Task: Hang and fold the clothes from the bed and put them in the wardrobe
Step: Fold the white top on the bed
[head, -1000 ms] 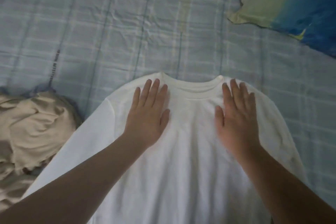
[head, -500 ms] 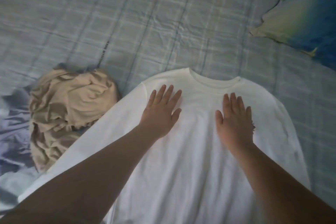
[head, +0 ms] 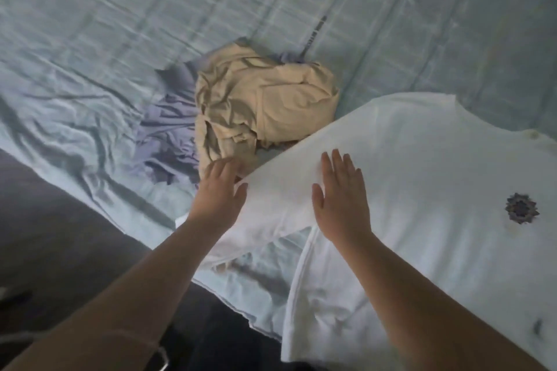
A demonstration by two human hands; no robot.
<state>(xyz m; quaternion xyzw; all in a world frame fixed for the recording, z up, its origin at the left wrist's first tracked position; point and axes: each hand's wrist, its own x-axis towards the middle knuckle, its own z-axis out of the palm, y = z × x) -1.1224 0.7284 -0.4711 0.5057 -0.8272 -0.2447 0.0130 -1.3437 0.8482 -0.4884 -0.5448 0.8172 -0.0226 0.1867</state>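
1. Both hands are lying open and flat, gripping nothing: right hand (head: 342, 200) on the white shirt (head: 422, 190), left hand (head: 218, 196) at its sleeve edge.
2. The soft, smooth shirt is lying spread on the bed (head: 120, 24); careless pulling could bunch the sleeve.
3. Farther left, a crumpled beige garment (head: 265, 99) is crowding the sleeve and may snag.

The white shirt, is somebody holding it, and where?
Nothing is gripped. The right hand lies flat and open on the white shirt near its sleeve. The left hand is open at the sleeve's edge.
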